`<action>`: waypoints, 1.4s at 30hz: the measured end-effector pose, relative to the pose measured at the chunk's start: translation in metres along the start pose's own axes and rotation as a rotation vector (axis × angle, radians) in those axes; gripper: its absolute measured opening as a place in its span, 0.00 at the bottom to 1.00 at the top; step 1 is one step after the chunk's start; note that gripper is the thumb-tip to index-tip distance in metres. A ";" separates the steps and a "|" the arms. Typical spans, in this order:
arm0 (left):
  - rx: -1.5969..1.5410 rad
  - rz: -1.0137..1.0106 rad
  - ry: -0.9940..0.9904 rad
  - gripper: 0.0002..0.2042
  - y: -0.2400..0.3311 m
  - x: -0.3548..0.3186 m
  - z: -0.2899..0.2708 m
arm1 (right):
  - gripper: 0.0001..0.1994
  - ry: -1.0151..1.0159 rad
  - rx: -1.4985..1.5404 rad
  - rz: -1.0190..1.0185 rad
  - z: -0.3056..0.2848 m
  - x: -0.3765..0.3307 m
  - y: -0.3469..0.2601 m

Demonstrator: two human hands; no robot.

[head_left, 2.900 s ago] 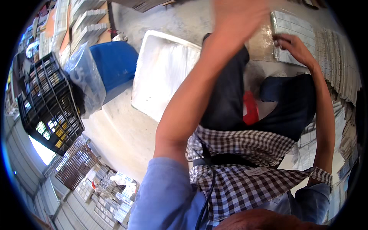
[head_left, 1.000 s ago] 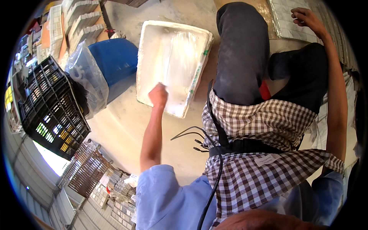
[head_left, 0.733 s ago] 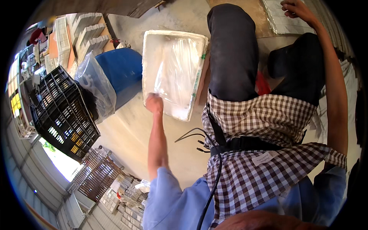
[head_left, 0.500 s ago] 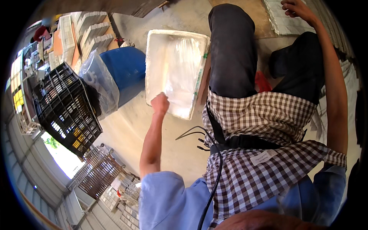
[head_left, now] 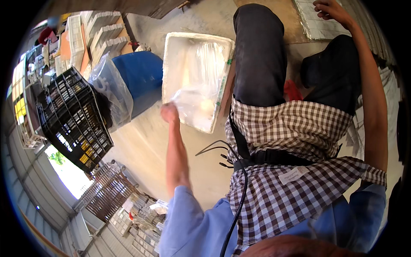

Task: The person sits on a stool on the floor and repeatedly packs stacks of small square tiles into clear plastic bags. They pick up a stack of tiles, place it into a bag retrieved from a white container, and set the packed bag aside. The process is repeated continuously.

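Note:
A white foam box (head_left: 166,64) with clear plastic inside stands on the floor beside my left leg. My left hand (head_left: 169,112), slightly blurred, is closed at the box's near left corner. It grips the edge of a clear plastic bag (head_left: 188,97), which stretches from my fist over the box's near part. What lies beneath the plastic is hard to make out. At the upper right, my right hand (head_left: 330,11) hangs beyond my knee with loosely bent fingers, holding nothing. It is nearest a pale, plastic-wrapped flat pack (head_left: 319,23).
Left of the box is a blue tub (head_left: 139,77), with a clear bag (head_left: 113,96) hanging at its side. Farther left stands a black plastic crate (head_left: 77,120). Stacked pale trays (head_left: 105,36) are at the upper left. A red object (head_left: 293,91) shows between my legs.
My left hand has moved left and slightly up, from inside the box's near edge to its left corner. The plastic has been drawn along with it. My right hand has stayed put.

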State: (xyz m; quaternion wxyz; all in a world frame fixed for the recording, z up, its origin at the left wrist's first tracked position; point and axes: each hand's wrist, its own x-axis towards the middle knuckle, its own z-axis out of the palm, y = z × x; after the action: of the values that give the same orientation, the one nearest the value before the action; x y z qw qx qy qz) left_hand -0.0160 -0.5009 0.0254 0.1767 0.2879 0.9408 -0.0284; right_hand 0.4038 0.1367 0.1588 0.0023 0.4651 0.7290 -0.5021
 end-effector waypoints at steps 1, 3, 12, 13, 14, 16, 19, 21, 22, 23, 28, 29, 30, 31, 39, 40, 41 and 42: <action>0.018 0.011 -0.075 0.11 -0.015 -0.006 0.004 | 0.14 0.012 0.012 0.005 0.004 0.002 -0.002; -0.045 -0.154 -0.029 0.11 0.040 -0.016 -0.018 | 0.14 0.073 0.004 0.049 0.004 -0.009 -0.007; -0.667 -0.306 -0.244 0.08 0.034 -0.006 -0.038 | 0.23 0.053 -0.062 -0.144 -0.025 0.048 0.050; -0.624 -0.230 -0.462 0.09 0.044 -0.016 -0.036 | 0.23 0.110 -0.010 -0.153 -0.025 0.044 0.046; -0.941 -0.386 -0.281 0.08 0.045 -0.017 -0.043 | 0.23 0.171 0.045 -0.156 -0.026 0.036 0.042; -1.540 -0.676 0.142 0.08 0.039 -0.008 -0.052 | 0.22 0.225 0.134 -0.228 -0.014 0.023 0.026; -1.125 -0.467 -0.291 0.08 0.043 -0.011 -0.041 | 0.20 0.332 0.173 -0.358 0.005 0.005 -0.009; -1.840 -0.679 -0.075 0.09 0.043 0.011 -0.066 | 0.18 0.430 0.162 -0.440 0.022 -0.019 -0.045; -1.843 -0.683 -0.217 0.08 0.037 0.009 -0.069 | 0.17 0.436 0.160 -0.473 0.048 -0.038 -0.078; -1.849 -0.685 -0.357 0.07 0.034 0.010 -0.067 | 0.16 0.434 0.148 -0.496 0.077 -0.059 -0.115; -1.862 -0.724 -0.249 0.12 0.092 -0.020 -0.140 | 0.16 0.034 -0.055 -0.798 0.200 -0.105 -0.201; -1.958 -0.663 -0.330 0.11 0.086 -0.018 -0.139 | 0.16 -0.120 0.066 -0.803 0.225 -0.112 -0.213; -2.048 -0.609 -0.408 0.09 0.071 -0.018 -0.135 | 0.18 -0.256 -0.015 -0.797 0.245 -0.113 -0.221; -2.131 -0.543 -0.499 0.07 0.063 -0.016 -0.136 | 0.21 -0.184 -0.213 -0.918 0.266 -0.112 -0.216; -2.152 -0.687 -0.502 0.08 0.069 -0.025 -0.180 | 0.26 0.006 -0.345 -0.993 0.354 -0.119 -0.227; -2.158 -0.642 -0.535 0.06 0.062 -0.025 -0.178 | 0.25 0.075 -0.270 -1.085 0.357 -0.118 -0.228; -2.147 -0.628 -0.547 0.06 0.057 -0.023 -0.174 | 0.21 -0.027 -0.257 -1.052 0.356 -0.117 -0.233; -2.136 -0.614 -0.560 0.06 0.051 -0.020 -0.170 | 0.18 -0.128 -0.243 -1.017 0.354 -0.114 -0.240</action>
State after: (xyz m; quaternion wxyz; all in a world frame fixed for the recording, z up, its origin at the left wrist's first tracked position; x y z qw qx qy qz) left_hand -0.0260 -0.4425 0.1942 0.5197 -0.2672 0.4429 0.6800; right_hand 0.1407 -0.2161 0.2124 -0.1433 0.0174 0.9140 -0.3792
